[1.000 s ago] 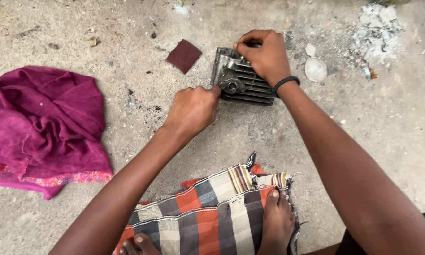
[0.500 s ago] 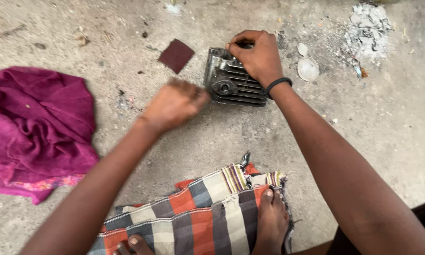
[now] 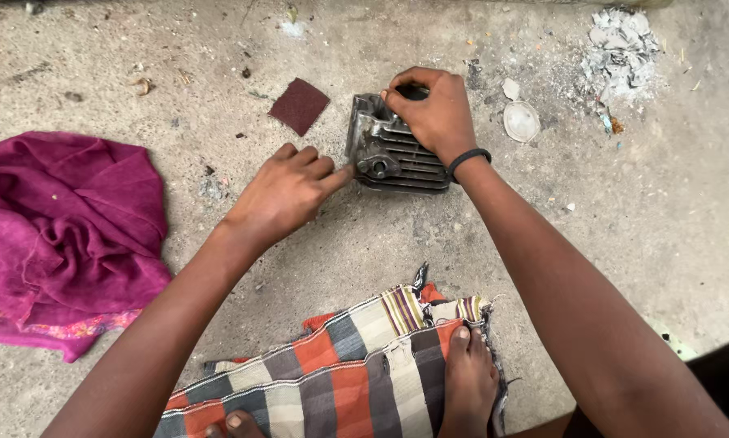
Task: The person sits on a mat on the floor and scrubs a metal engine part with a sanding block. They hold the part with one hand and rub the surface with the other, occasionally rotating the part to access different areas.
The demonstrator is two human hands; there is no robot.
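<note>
The finned metal engine part (image 3: 397, 154) is located on the concrete floor (image 3: 364, 243), held at its far edge by the right hand (image 3: 433, 113), whose grip is closed over it; the left hand (image 3: 283, 195) is loosely curled, one fingertip touching the part's near-left corner; a square of dark red sandpaper (image 3: 300, 105) lies just beside it; a magenta cloth (image 3: 64, 235) is placed well apart.

This looks like a rough outdoor work spot, not a tidy room. The person sits on a bare concrete floor (image 3: 664, 227) with dirt and a pile of ash (image 3: 620, 40), a metal engine part (image 3: 393, 150), and old rags (image 3: 56, 235) lying around.
</note>
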